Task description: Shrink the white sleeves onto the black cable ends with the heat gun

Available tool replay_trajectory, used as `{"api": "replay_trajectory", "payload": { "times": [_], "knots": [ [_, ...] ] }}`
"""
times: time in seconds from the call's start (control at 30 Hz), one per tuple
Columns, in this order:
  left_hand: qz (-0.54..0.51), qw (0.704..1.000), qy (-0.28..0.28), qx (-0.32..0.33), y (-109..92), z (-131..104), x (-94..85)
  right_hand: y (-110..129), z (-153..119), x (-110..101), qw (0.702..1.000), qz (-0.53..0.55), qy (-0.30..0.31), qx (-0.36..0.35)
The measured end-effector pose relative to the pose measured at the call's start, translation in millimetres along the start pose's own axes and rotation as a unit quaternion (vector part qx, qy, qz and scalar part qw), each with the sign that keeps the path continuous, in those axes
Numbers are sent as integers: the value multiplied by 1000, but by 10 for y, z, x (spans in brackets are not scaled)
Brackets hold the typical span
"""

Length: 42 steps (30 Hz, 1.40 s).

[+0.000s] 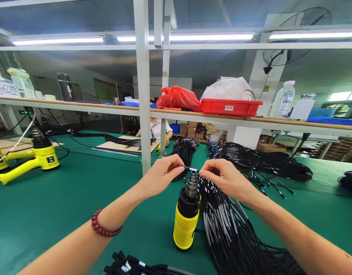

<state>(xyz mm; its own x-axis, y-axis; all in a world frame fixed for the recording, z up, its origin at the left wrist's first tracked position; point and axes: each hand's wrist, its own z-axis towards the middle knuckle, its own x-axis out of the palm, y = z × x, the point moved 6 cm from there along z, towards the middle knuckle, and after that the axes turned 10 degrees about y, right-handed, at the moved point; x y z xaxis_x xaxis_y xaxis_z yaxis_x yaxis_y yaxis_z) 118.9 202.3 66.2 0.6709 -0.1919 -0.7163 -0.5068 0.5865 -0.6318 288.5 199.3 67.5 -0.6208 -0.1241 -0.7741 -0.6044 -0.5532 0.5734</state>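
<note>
Between my two hands a thin black cable (pixel 186 168) with a white sleeve is stretched just above the nozzle of a yellow heat gun (pixel 185 225). The heat gun stands upright on the green table, nozzle up. My left hand (pixel 167 172) pinches the cable's black part left of the nozzle. With thumb and forefinger closed, my right hand (pixel 221 175) grips the cable at the other side of the white sleeve. Right of the heat gun lies a thick bundle of black cables (pixel 230 229) with grey sections and white-marked ends, partly under my right forearm.
More cable bundles lie at the back (pixel 236 156) and front (pixel 130 265). Two other yellow heat guns (pixel 48 156) rest at the left. A white post (pixel 144 114) and a shelf with a red tray (pixel 230 107) stand ahead. Beyond sits a person (pixel 157 128).
</note>
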Motion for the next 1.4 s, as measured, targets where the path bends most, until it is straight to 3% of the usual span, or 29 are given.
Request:
{"api": "replay_trajectory", "payload": {
  "times": [0.23,0.4,0.5,0.6,0.73,0.87,0.97,1.13,1.23,1.4],
  "knots": [
    [-10,999,-6,-32,36,11,1,20,-22,86,999,-17,30,-3],
    [-13,999,-30,-11,41,6,-34,-108,40,-7,999,-40,-17,6],
    [-5,997,-61,-37,207,-57,-96,-554,74,-154,991,-84,-51,93],
    [71,991,-2,-116,612,-249,21,-1225,-17,-227,966,-150,-26,210],
    [107,954,197,-200,1298,-800,555,-2069,-365,-172,931,-165,33,324],
    [129,913,303,-241,1703,-1328,1000,-2483,-660,-53,921,-126,88,359],
    [159,898,335,-239,1774,-1467,1126,-2480,-693,23,933,-71,118,331],
    [180,882,395,-184,1650,-1451,1175,-2252,-581,128,953,-6,144,265],
    [194,879,409,-153,1521,-1418,1096,-2141,-538,151,959,13,142,243],
    [225,881,388,-149,1288,-1346,803,-1891,-500,15,973,5,116,201]
  ]
}}
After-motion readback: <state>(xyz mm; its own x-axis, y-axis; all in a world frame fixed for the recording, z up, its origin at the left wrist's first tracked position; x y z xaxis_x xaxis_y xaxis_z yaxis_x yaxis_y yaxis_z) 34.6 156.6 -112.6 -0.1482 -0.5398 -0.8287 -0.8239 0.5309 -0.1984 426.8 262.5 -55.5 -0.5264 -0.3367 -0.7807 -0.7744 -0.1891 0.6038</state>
